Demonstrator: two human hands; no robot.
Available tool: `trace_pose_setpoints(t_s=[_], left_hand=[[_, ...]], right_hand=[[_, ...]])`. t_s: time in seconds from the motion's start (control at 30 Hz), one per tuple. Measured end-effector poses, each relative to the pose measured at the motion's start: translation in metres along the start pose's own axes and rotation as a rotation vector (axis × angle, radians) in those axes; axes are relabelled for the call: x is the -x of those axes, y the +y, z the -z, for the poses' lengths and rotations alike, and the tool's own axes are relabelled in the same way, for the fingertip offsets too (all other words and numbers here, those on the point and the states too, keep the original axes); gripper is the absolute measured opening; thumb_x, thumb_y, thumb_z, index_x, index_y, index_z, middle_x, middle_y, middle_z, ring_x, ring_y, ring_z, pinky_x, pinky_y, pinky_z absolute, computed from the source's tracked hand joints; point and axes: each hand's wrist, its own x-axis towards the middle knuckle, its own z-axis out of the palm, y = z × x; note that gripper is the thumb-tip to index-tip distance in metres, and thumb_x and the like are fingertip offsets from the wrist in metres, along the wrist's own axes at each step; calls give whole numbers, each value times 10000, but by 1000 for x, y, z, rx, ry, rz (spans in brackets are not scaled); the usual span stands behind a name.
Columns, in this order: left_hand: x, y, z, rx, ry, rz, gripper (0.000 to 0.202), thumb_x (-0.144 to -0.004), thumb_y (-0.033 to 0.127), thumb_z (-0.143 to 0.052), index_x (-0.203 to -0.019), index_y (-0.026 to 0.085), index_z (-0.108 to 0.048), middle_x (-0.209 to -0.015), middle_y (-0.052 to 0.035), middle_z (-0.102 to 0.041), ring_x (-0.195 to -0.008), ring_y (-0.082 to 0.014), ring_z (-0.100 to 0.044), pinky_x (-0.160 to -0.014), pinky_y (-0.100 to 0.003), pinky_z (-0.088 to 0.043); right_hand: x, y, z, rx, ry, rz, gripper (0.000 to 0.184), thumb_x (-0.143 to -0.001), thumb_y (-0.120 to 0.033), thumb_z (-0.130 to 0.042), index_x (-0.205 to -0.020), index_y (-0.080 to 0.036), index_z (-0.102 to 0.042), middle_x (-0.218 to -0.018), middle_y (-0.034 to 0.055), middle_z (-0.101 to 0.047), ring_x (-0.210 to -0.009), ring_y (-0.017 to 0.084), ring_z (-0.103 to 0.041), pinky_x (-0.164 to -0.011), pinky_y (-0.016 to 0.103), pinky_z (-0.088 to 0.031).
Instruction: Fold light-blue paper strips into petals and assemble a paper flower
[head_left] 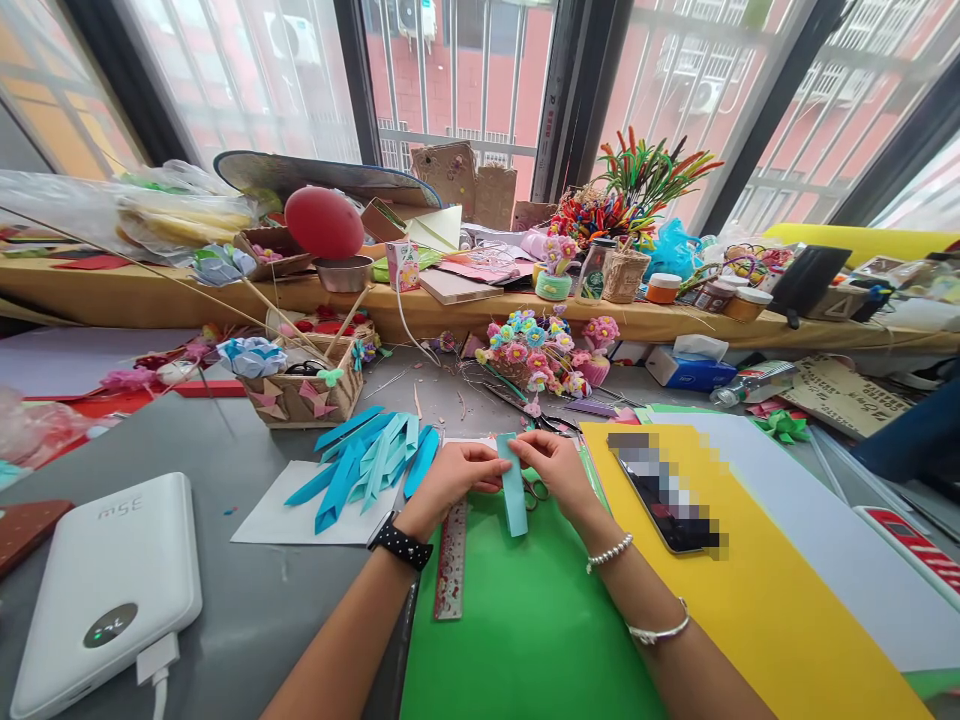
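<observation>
A light blue paper strip [514,503] hangs between my two hands above a green sheet [525,620]. My left hand [461,473] pinches its upper left edge, while the fingers of my right hand [553,462] are closed on its top right corner. Behind the strip and my right hand, the scissors [537,490] are partly hidden. A clear ruler [450,570] with a red pattern lies on the green sheet below my left hand. Folded blue paper pieces [382,455] are heaped on a white sheet [262,510] to the left.
A white power bank [112,580] with a cable sits at the left. On yellow paper [750,600] at the right lies a phone [664,500]. A cardboard basket [307,395] and colourful craft flowers [536,345] stand farther back, below a cluttered ledge [420,318].
</observation>
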Motion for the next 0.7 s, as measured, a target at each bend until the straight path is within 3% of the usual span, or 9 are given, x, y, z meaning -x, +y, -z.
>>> trace_pose_setpoints(t_s=[0.5,0.7], left_hand=[[-1,0,-2,-39,-23,-8,234,-498,323,-714,-610,136,-629,-598,9,-610,-595,-116,-569,-616,-236,-475],[-1,0,-4,-43,-21,-5,227,-482,308,-722,-600,137,-629,-587,13,-609,-581,-107,-563,-591,-222,-470]], right_hand=[[0,-3,1,-138,-12,-91,187,-602,-324,-645,-639,-143,-624,-619,4,-603,-577,113,-531,-579,241,-439],[0,-3,-1,-94,29,-31,167,-608,-306,-648,-612,-145,-603,-575,-12,-578,-546,97,-506,-539,214,-416]])
